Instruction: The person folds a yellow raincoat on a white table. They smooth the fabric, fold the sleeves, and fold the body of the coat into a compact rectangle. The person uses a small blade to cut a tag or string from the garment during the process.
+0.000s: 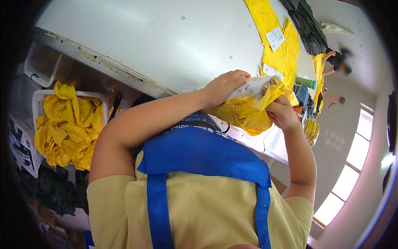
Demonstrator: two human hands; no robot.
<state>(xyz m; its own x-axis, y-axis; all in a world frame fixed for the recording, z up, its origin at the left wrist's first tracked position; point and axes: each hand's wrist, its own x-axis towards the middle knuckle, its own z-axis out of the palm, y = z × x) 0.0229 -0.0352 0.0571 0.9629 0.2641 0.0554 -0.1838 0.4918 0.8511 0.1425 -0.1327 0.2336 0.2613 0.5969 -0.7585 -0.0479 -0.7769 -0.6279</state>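
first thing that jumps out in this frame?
The yellow fabric in a clear plastic bag, held at centre over the table edge: the left hand lies on top of it and the right hand grips its right end. Next, the white basket heaped with more yellow cloth at the left. Flat yellow pieces lie on the grey table, upper right.
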